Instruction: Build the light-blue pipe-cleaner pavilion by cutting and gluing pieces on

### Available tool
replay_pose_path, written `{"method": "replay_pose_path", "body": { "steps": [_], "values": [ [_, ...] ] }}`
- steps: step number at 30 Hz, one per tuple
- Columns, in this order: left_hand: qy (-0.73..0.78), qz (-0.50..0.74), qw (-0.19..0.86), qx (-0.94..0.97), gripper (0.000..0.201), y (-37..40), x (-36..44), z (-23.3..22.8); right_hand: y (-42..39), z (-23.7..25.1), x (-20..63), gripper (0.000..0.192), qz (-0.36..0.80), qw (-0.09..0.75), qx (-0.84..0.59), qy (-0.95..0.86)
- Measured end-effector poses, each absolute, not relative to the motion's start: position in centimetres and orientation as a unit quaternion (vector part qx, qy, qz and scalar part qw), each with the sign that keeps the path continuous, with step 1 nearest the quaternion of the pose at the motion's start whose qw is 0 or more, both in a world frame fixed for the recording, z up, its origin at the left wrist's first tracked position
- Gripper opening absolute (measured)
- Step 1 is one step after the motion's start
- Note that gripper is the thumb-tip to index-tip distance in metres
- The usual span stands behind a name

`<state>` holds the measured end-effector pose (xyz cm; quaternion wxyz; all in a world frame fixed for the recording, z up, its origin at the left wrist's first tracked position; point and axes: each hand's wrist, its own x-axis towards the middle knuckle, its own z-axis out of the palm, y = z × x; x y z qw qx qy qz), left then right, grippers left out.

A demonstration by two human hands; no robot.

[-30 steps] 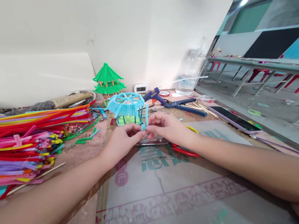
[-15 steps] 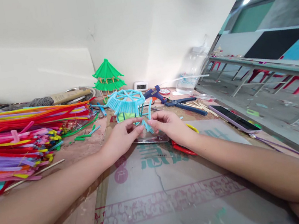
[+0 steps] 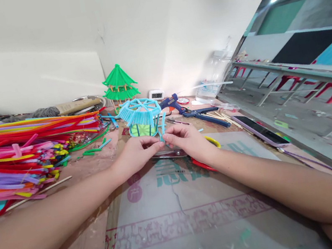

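My left hand (image 3: 135,154) and my right hand (image 3: 185,138) meet at the fingertips over the table, both pinching a short light-blue pipe-cleaner piece (image 3: 162,126) that sticks up between them. Just behind the hands stands a light-blue pipe-cleaner pavilion (image 3: 140,115) with a fringed roof and a green base. A finished green pavilion (image 3: 119,83) stands further back by the white wall.
A big heap of coloured pipe cleaners (image 3: 14,154) fills the left side. A blue glue gun (image 3: 172,103), blue pliers (image 3: 204,117), a small clock (image 3: 156,95), red-and-yellow scissors (image 3: 205,161) and a phone (image 3: 258,130) lie around. A printed sheet (image 3: 185,219) covers the near table. The table edge runs along the right.
My fingertips spread apart briefly with the blue piece hanging between them, then closed together again on it. The camera view tilted slightly down.
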<state>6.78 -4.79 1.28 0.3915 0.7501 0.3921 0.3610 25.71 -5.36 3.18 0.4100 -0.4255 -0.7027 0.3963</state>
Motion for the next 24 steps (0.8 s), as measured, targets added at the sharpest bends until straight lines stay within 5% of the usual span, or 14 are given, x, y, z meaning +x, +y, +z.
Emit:
{"method": "replay_pose_path", "body": {
  "steps": [24],
  "values": [
    [0.401, 0.33, 0.393, 0.759, 0.023, -5.04, 7.03, 1.65, -5.36, 3.0, 25.5, 0.028, 0.452, 0.437, -0.402, -0.666]
  ]
}}
